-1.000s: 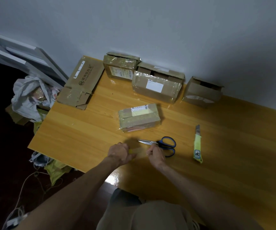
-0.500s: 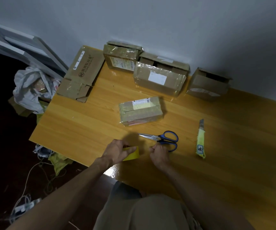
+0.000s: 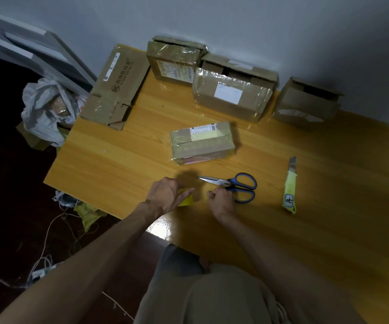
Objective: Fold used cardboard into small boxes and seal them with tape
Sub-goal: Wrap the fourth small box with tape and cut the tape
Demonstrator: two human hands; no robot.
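Observation:
My left hand [image 3: 165, 195] grips a yellow tape roll [image 3: 187, 200] near the table's front edge. My right hand [image 3: 221, 202] is a little to its right, fingers curled in a pinch on the tape end, which is barely visible. Blue-handled scissors [image 3: 235, 185] lie just behind the right hand. A small taped box [image 3: 203, 142] sits in the middle of the wooden table [image 3: 118, 160]. A flattened cardboard piece [image 3: 118, 87] lies at the back left corner.
Three more boxes stand along the wall: a taped one [image 3: 174, 59], a larger one [image 3: 231, 94] and an open one [image 3: 305, 99]. A yellow utility knife [image 3: 290, 185] lies to the right. A white bag [image 3: 46, 108] and cables [image 3: 46, 253] are on the floor at left.
My hands have moved slightly apart, so more of the yellow roll shows in the left hand. The view has shifted a little; the boxes, scissors and knife have not moved.

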